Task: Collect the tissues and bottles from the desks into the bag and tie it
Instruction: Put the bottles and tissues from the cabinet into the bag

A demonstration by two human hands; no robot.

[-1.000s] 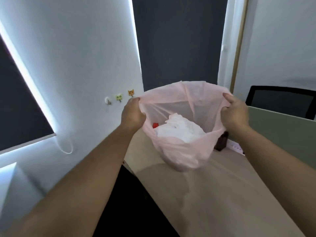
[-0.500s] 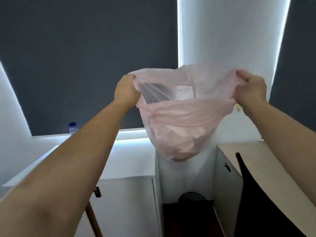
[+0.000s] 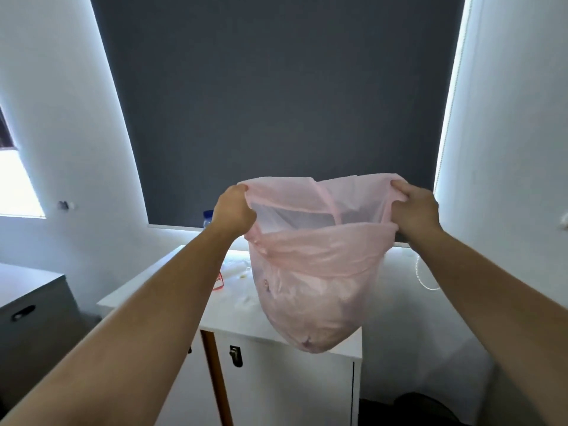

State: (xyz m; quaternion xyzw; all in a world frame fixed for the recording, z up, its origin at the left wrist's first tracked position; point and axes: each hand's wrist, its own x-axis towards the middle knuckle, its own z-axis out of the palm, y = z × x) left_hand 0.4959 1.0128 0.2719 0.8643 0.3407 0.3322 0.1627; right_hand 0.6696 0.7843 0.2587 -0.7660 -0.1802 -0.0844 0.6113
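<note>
A thin pink plastic bag (image 3: 316,290) hangs in the air in front of me, bulging with white tissue. My left hand (image 3: 233,212) grips the left side of its rim and my right hand (image 3: 415,210) grips the right side, stretching the mouth wide. The bag hangs over a white cabinet top (image 3: 172,272). A clear bottle with a blue cap (image 3: 208,218) stands at the back of that top, partly hidden behind my left hand. A bit of clear plastic with a red label (image 3: 218,282) lies on the top beside my left forearm.
A dark roller blind (image 3: 276,103) fills the wall ahead. The white cabinet has a lock (image 3: 235,355) and a wooden stick (image 3: 218,379) leaning on its front. A grey drawer unit (image 3: 33,315) stands at the left. A white cord loop (image 3: 425,272) hangs at the right.
My view has swung left, from the wooden desk to the white cabinet under the blind. Both hands kept hold of the bag's rim and carried it along.
</note>
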